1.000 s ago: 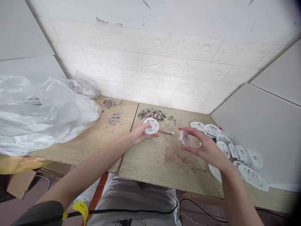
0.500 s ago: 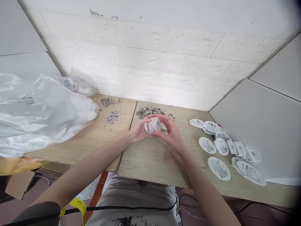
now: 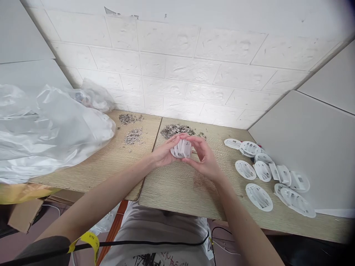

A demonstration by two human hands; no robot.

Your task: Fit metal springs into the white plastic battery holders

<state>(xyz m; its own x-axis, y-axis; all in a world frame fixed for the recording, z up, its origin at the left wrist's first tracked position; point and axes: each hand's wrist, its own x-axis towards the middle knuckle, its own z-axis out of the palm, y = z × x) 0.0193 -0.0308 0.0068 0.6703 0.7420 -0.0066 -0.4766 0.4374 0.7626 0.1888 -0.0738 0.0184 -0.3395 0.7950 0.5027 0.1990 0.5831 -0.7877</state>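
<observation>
A round white plastic part (image 3: 181, 149) with raised ribs and slots is held up over the middle of the table. My left hand (image 3: 166, 152) grips it from the left, thumb across its top edge. From the right, my right hand (image 3: 202, 155) curls round it, fingers at the upper edge and thumb at the lower edge. Just behind the hands lies a pile of small metal pieces (image 3: 174, 130), partly covered by my fingers.
Several similar white plastic parts (image 3: 259, 197) lie on the right of the table. Two smaller piles of tiny metal pieces (image 3: 133, 136) are left of the table seam. A large plastic bag (image 3: 69, 129) covers the left side; a white brick-pattern wall (image 3: 172, 74) closes the back.
The white plastic part has turned slightly in my hands, and my left thumb now lies higher across it. My right fingers have shifted a little along its edge.
</observation>
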